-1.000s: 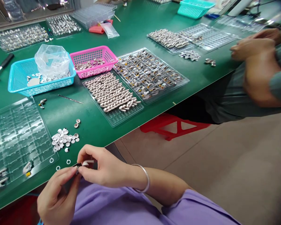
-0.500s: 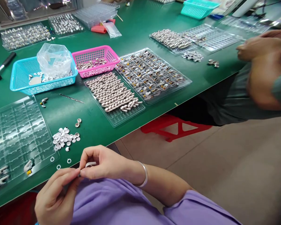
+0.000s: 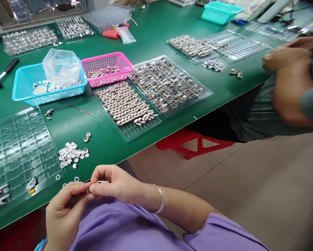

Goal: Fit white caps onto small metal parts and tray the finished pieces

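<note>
Just over the table's front edge, my left hand (image 3: 64, 211) and my right hand (image 3: 114, 181) meet fingertip to fingertip. Both pinch a small earbud part (image 3: 88, 190), mostly hidden by the fingers. A pale stem (image 3: 102, 181) of it shows under the curled right fingers. Beyond the hands lies a heap of white round caps (image 3: 69, 153), with a white ring (image 3: 76, 179) closer to me. Two metallic cups (image 3: 86, 137) sit behind the heap. To the left, a clear compartment tray (image 3: 17, 143) holds a few earbud pieces (image 3: 31, 184).
A blue basket (image 3: 23, 94) with a plastic bag, a pink basket (image 3: 93, 83), a tray of silvery stems (image 3: 127, 103) and a filled parts tray (image 3: 172, 83) stand beyond. Tweezers (image 3: 80, 110) lie between. A co-worker's hands (image 3: 287, 57) are at right, above a red stool (image 3: 190, 143).
Both hands stay together at the small part. My left hand has shifted slightly right and turned a little, and the fingertips have moved on the part. The table things look unchanged.
</note>
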Tool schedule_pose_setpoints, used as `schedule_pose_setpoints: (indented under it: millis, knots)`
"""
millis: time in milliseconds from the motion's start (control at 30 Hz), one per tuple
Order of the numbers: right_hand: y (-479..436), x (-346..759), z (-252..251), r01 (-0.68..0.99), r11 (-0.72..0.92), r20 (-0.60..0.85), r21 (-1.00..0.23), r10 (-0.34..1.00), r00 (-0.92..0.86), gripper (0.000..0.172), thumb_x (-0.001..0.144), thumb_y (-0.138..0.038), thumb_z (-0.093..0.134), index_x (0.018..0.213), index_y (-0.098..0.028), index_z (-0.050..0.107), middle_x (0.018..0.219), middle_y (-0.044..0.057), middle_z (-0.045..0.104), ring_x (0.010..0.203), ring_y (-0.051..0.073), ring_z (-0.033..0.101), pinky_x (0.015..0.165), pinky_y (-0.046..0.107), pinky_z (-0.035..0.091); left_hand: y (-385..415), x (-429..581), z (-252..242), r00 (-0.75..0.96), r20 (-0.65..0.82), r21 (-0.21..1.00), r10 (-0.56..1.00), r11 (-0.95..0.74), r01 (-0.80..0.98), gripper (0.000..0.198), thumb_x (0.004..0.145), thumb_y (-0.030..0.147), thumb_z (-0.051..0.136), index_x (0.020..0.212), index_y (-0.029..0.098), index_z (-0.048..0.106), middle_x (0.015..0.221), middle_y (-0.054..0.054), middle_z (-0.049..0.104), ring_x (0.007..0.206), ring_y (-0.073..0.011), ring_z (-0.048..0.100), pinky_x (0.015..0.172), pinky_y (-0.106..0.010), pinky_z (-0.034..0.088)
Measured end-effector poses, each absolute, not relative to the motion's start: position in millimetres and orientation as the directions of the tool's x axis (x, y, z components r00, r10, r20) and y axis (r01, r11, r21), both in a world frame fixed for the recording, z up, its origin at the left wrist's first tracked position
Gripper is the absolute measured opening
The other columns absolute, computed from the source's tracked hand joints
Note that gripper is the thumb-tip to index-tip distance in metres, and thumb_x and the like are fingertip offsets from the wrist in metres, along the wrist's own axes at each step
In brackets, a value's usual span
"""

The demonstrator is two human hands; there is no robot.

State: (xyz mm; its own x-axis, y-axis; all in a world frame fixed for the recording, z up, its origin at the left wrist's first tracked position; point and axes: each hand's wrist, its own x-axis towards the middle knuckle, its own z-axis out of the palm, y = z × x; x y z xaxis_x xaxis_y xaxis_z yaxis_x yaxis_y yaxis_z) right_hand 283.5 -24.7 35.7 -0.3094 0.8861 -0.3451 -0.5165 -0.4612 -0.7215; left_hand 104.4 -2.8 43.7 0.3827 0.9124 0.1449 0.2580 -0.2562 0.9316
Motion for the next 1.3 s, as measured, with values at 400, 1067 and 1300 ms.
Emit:
schedule_pose_setpoints:
  millis: [400, 1067, 1300]
  knots:
    - [-16, 284, 33, -0.529, -0.593, -0.385, -0.607, 0.802, -0.457, 0.043, 0.061, -0.045, 0.084, 0.076, -0.011, 0.064, 0.067, -0.002, 0.065, 0.055, 0.007, 0.058, 0.06, 0.023, 0.044, 2, 100, 43, 0.353, -0.141, 0.964, 0.925, 0.047, 0.262, 0.013, 0.073, 0.028, 0.079, 0.083, 0.02, 0.075, 0.072, -0.002, 0.067, 0.063, -0.0135, 0.062, 0.056, -0.019, 0.053]
    - [-42, 270, -1, -0.783, -0.598, -0.248, -0.171, 0.796, -0.553, 0.039, 0.059, -0.03, 0.092, 0.084, -0.013, 0.068, 0.074, 0.0, 0.064, 0.071, 0.013, 0.061, 0.077, 0.032, 0.047, -5, 123, 55, 0.459, 0.281, 0.824, 0.843, -0.457, 0.335, 0.004, 0.076, 0.018, 0.075, 0.079, 0.021, 0.073, 0.063, 0.001, 0.061, 0.052, -0.0117, 0.059, 0.047, -0.02, 0.05]
    - [-44, 270, -7, -0.776, -0.605, -0.254, -0.181, 0.79, -0.558, 0.041, 0.06, -0.027, 0.092, 0.088, -0.012, 0.066, 0.091, 0.006, 0.065, 0.086, 0.015, 0.062, 0.085, 0.034, 0.046, -5, 124, 57, 0.482, 0.409, 0.667, 0.775, -0.615, 0.421, 0.001, 0.08, 0.019, 0.071, 0.079, 0.019, 0.071, 0.063, 0.001, 0.061, 0.052, -0.0108, 0.06, 0.048, -0.02, 0.05]
